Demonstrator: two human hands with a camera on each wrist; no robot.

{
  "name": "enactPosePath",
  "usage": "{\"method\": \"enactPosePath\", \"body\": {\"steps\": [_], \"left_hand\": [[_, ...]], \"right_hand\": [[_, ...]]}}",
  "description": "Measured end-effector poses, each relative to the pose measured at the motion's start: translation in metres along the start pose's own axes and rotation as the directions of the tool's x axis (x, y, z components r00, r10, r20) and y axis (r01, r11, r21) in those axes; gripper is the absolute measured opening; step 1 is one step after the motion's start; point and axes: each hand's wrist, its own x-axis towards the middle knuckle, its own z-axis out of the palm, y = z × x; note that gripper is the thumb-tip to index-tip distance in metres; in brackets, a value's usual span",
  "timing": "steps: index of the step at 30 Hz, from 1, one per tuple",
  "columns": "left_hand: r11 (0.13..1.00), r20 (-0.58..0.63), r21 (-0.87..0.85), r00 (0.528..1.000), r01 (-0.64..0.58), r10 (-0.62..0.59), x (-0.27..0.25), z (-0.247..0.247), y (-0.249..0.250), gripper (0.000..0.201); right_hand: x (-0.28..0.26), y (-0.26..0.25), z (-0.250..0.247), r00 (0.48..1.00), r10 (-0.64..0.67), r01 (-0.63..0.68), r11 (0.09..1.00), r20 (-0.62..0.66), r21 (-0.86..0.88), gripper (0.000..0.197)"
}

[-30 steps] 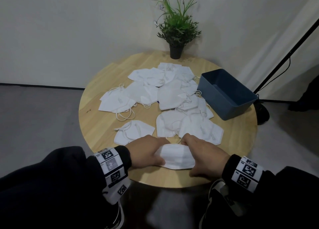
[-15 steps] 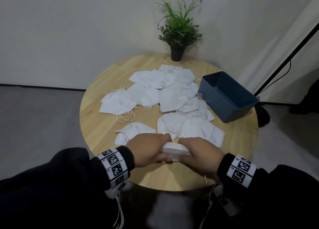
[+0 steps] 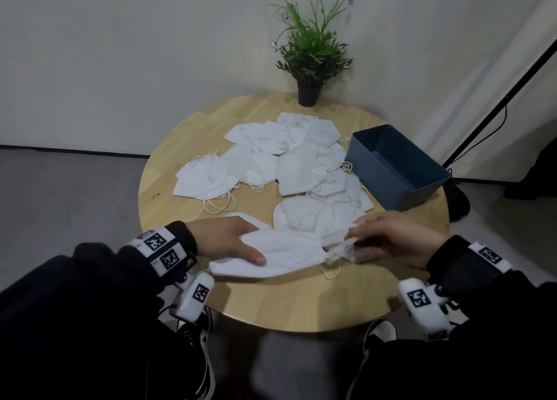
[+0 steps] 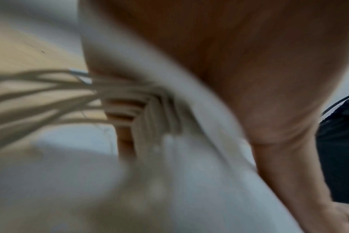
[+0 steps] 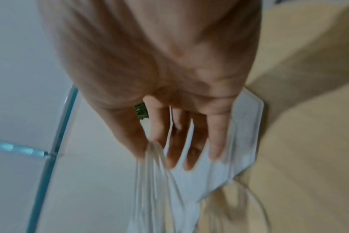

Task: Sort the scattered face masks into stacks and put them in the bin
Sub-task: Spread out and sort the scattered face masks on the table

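A stack of white folded masks (image 3: pixel 289 253) lies near the front edge of the round wooden table (image 3: pixel 301 303). My left hand (image 3: pixel 256 243) grips its left end, thumb on top. The left wrist view is blurred and shows the stack (image 4: pixel 189 173) under my palm with ear loops (image 4: pixel 40 97) trailing out. My right hand (image 3: pixel 354 240) pinches the ear loops (image 5: pixel 153 181) at the stack's right end between thumb and forefinger, the other fingers nearly straight over a mask (image 5: pixel 247 134). Several loose masks (image 3: pixel 295 170) are scattered across the middle. The blue-grey bin (image 3: pixel 376 179) stands at the right, nothing showing inside.
A potted green plant (image 3: pixel 310 56) stands at the table's far edge by the wall. A black stand pole (image 3: pixel 497 107) leans at the right, its base on the floor behind the bin. Bare wood shows along the table's front and left.
The stack, held on edge between both hands half a second ago, now lies flatter. My hands have moved apart, the right one out to the right with the ear loops.
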Motion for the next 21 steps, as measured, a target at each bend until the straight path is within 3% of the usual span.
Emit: {"method": "enactPosePath", "body": {"steps": [3, 6, 9, 11, 13, 15, 17, 19, 21], "left_hand": [[0.995, 0.013, -0.104, 1.0, 0.001, 0.0, 0.0, 0.001, 0.0, 0.034], [0.995, 0.035, -0.104, 0.999, 0.002, 0.002, 0.001, 0.005, 0.005, 0.032], [0.996, 0.05, -0.08, 0.998, 0.036, -0.032, 0.001, 0.007, 0.003, 0.035], [0.998, 0.052, 0.012, 0.996, 0.068, -0.069, 0.005, 0.012, 0.002, 0.038], [0.986, 0.038, 0.145, 0.995, 0.087, -0.094, 0.01, 0.023, 0.002, 0.043], [0.968, 0.0, 0.236, 0.996, 0.082, -0.084, 0.015, 0.033, 0.004, 0.05], [0.939, -0.056, 0.339, 0.997, 0.062, -0.045, 0.017, 0.038, 0.009, 0.051], [0.91, -0.123, 0.41, 0.992, 0.055, -0.004, 0.018, 0.038, 0.01, 0.057], [0.92, -0.138, 0.39, 0.99, 0.041, 0.015, 0.018, 0.035, 0.01, 0.074]], "right_hand": [[0.001, -0.002, 0.005, 0.999, -0.035, 0.043, 0.934, -0.028, 0.354, 0.015], [0.002, 0.0, 0.013, 0.999, -0.036, 0.048, 0.917, -0.037, 0.396, 0.017], [0.007, 0.006, 0.009, 0.992, 0.003, 0.02, 0.981, -0.123, 0.192, 0.014], [0.009, 0.014, 0.006, 0.986, 0.134, -0.142, 0.986, -0.098, -0.083, 0.014], [0.009, 0.021, 0.007, 0.966, 0.246, -0.259, 0.893, -0.084, -0.367, 0.022], [0.009, 0.023, 0.007, 0.967, 0.239, -0.247, 0.787, -0.09, -0.566, 0.015], [0.01, 0.021, 0.004, 0.983, 0.145, -0.183, 0.738, -0.111, -0.65, 0.011], [0.015, 0.019, -0.002, 0.981, -0.081, -0.059, 0.746, -0.178, -0.664, 0.014], [0.023, 0.013, -0.005, 0.909, -0.321, 0.064, 0.739, -0.267, -0.67, 0.005]]}}
